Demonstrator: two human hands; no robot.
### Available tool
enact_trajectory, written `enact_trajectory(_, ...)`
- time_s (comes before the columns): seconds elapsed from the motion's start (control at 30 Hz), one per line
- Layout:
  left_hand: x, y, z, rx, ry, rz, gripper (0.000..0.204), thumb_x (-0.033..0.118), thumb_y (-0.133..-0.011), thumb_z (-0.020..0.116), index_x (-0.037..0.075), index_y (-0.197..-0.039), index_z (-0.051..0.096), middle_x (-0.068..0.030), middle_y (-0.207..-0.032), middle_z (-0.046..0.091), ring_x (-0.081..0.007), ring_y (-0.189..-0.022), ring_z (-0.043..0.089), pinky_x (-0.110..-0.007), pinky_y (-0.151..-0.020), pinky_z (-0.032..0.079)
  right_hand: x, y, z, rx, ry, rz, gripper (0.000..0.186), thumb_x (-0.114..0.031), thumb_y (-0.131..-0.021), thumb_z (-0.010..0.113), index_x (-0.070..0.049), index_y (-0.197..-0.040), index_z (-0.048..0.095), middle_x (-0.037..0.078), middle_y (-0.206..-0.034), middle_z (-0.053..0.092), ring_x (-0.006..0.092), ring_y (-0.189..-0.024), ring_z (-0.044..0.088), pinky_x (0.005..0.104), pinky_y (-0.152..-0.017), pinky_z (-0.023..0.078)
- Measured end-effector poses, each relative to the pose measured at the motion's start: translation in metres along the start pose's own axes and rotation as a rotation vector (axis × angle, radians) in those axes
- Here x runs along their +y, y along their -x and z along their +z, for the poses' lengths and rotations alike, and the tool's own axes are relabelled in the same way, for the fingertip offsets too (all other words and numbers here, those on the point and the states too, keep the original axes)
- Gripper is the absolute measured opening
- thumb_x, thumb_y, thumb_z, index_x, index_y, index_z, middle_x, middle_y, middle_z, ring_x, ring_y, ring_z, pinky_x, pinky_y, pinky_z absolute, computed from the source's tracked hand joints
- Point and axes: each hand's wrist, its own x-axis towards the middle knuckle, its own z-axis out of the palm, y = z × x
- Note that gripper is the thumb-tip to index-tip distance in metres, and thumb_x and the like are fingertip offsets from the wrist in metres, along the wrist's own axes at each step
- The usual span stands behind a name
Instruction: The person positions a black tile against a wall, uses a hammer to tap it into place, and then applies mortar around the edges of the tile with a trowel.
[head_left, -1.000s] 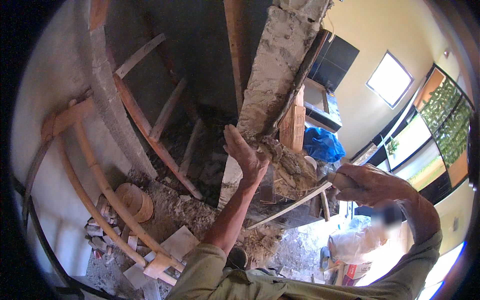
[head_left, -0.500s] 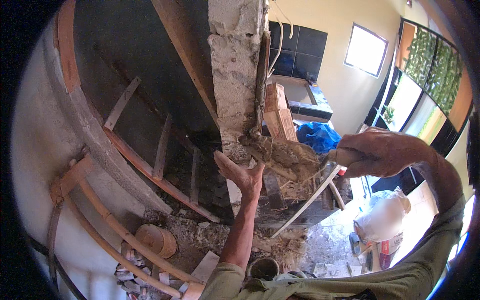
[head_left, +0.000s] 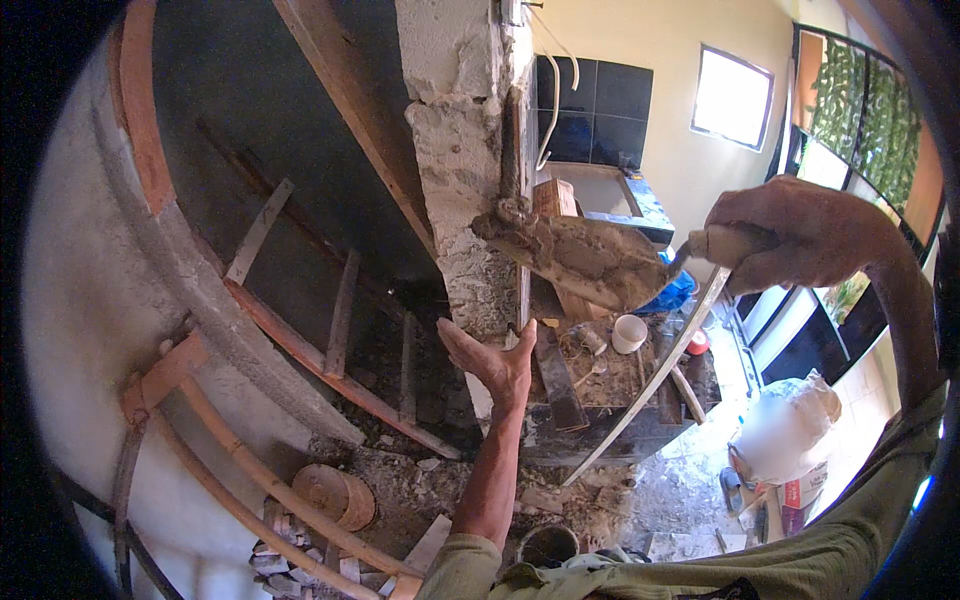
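In my right hand (head_left: 795, 235) is the handle of a trowel (head_left: 640, 285), my fingers wrapped around it. Wet grey-brown mortar (head_left: 560, 245) covers its blade, and the tip meets the edge of a rough block column (head_left: 455, 180). My left hand (head_left: 492, 362) is below the blade, beside the column's face, with thumb and fingers spread and nothing in it. A strip of wood (head_left: 510, 150) runs up the column's right edge above the trowel tip. Whether my left fingertips touch the column, I cannot tell.
A long pale batten (head_left: 645, 385) leans below my right hand. Behind it a worktop holds a white cup (head_left: 628, 334) and a short board (head_left: 558, 380). A wooden ladder (head_left: 335, 365) lies at left, bamboo poles (head_left: 255, 465) nearer. Buckets (head_left: 335, 497) and rubble are on the floor.
My right hand and the trowel have moved up along the column's edge, uncovering the white cup behind. My left hand stays open and sits slightly lower. The whole view has shifted a little.
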Motion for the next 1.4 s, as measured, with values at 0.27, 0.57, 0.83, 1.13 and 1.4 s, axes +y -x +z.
enact_trajectory(0.27, 0.004, 0.002, 0.0, -0.01, 0.003, 0.002, 0.128, 0.064, -0.071, 0.077, -0.008, -0.15, 0.007, -0.0316, -0.151, 0.015, -0.046, -0.14, 0.017, -0.063, -0.107, 0.022, 0.01, 0.002, -0.013, 0.134, 0.212, -0.099, 0.046, -0.025, -0.074, 0.079, 0.002, -0.106, 0.062, 0.016, -0.083, 0.069, 0.0245, -0.069, 0.07, 0.0372, -0.064, 0.058)
enact_trajectory(0.57, 0.005, 0.0, -0.005, -0.008, 0.032, 0.021, 0.129, 0.062, -0.069, 0.078, -0.009, -0.15, 0.007, -0.033, -0.151, 0.014, -0.0465, -0.138, 0.02, -0.061, -0.107, 0.023, -0.011, 0.007, -0.02, 0.095, 0.137, 0.04, 0.042, -0.022, -0.075, 0.078, 0.003, -0.105, 0.062, 0.015, -0.08, 0.069, 0.0218, -0.063, 0.07, 0.0331, -0.057, 0.058)
enact_trajectory(0.83, 0.004, -0.003, -0.006, -0.058, 0.067, -0.035, 0.129, 0.049, -0.068, 0.085, -0.009, -0.15, 0.004, -0.0327, -0.151, 0.012, -0.045, -0.141, 0.015, -0.06, -0.112, 0.016, 0.008, 0.014, -0.033, 0.207, 0.134, -0.1, 0.036, -0.033, -0.081, 0.073, -0.004, -0.1, 0.065, 0.006, -0.074, 0.063, 0.0157, -0.054, 0.06, 0.0323, -0.053, 0.052)
enact_trajectory(1.13, 0.026, -0.001, -0.014, -0.127, 0.171, -0.148, 0.127, 0.033, -0.065, 0.088, -0.01, -0.149, 0.003, -0.0331, -0.151, 0.011, -0.0446, -0.141, 0.015, -0.056, -0.114, 0.016, 0.037, 0.049, 0.0, 0.564, 0.319, -0.244, 0.03, -0.022, -0.081, 0.072, -0.006, -0.105, 0.063, 0.01, -0.093, 0.06, 0.0217, -0.077, 0.062, 0.0331, -0.066, 0.053)
enact_trajectory(1.4, 0.055, -0.018, -0.032, -0.16, 0.093, -0.05, 0.125, 0.029, -0.071, 0.084, -0.008, -0.15, -0.005, -0.0314, -0.154, 0.003, -0.0422, -0.144, 0.007, -0.052, -0.117, 0.012, 0.1, 0.05, 0.085, 0.519, -0.367, -0.064, 0.035, -0.02, -0.081, 0.07, -0.003, -0.11, 0.061, 0.014, -0.079, 0.064, 0.0258, -0.067, 0.067, 0.0384, -0.061, 0.052)
